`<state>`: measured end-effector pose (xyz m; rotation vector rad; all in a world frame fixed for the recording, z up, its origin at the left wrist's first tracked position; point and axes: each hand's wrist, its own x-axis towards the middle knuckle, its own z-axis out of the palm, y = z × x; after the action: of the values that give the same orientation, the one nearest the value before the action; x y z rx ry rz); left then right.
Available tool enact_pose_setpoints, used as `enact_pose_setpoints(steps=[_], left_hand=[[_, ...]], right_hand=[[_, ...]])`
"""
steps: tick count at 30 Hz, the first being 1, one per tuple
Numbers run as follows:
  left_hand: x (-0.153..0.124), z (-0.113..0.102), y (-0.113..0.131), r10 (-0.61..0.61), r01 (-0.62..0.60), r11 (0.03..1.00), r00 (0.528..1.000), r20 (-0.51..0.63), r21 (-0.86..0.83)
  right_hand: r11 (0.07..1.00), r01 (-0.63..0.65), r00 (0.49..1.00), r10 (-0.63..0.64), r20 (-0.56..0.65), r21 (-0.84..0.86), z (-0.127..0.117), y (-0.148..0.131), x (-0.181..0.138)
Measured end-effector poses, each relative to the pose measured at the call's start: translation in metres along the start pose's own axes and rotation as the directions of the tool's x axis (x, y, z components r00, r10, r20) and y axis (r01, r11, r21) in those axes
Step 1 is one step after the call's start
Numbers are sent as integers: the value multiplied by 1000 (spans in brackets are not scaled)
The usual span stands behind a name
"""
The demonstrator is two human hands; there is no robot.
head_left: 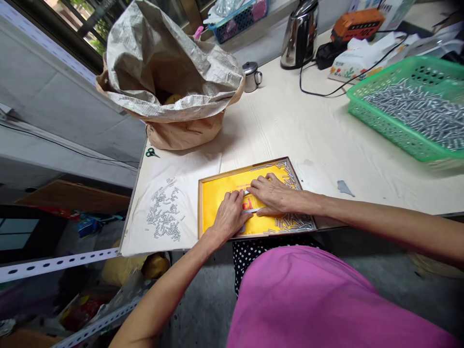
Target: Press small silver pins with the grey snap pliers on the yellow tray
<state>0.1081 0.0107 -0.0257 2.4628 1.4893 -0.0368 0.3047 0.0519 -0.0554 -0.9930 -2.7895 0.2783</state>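
Observation:
My left hand and my right hand face each other over a shallow tray with a yellow bottom. Two thin pale strips run between them, their ends pinched at the fingers of both hands; the exact kind is too small to tell. Red print on the yellow surface shows between the strips. Small silvery metal pieces lie along the tray's right side and near corner, beside my right wrist. Loose metal pieces of similar look are scattered on the table left of the tray.
A large open woven sack stands behind the tray. Green scissors lie near the table's left edge. At right is a green basket of silvery pieces. A metal mug, a kettle and a black cable are farther back.

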Motion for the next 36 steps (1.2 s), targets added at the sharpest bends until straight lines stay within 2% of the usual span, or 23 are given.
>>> enact_pose_setpoints(steps=[8, 12, 17, 23, 27, 29, 31, 33, 34, 36], left_hand=[[-5, 8, 0, 23, -24, 998, 1000, -16, -62], [-5, 9, -5, 16, -19, 998, 999, -37, -67], [2, 4, -25, -45, 31, 990, 993, -105, -135], [21, 8, -38, -135, 110, 978, 981, -137, -177], [21, -3, -40, -256, 181, 932, 942, -215, -314], [11, -13, -42, -383, 243, 869, 882, -275, -430], [-4, -22, -45, -540, 334, 751, 807, -239, -570], [-19, -25, -45, -654, 428, 559, 754, -61, -710], [-25, -24, -44, -671, 463, 443, 740, 58, -768], [-33, -18, -40, -629, 509, 212, 724, 282, -834]], right_hand=[[999, 40, 999, -40, 1, 14, 15, -17, -3], [999, 33, 999, -33, -5, 26, 18, -16, -5], [998, 9, 985, -20, -172, -62, 18, -18, -14], [990, 68, 990, -82, -117, -125, 23, -44, -22], [1000, 1, 986, -1, -167, 2, 19, -45, -27], [997, -13, 980, 29, -198, 82, 15, -38, -30], [996, -17, 971, 37, -238, 86, 10, -30, -34], [999, -16, 958, 23, -284, 28, 6, -22, -38], [1000, -6, 954, 4, -300, -5, 4, -18, -40], [999, 15, 948, -29, -318, -48, 3, -13, -42]])
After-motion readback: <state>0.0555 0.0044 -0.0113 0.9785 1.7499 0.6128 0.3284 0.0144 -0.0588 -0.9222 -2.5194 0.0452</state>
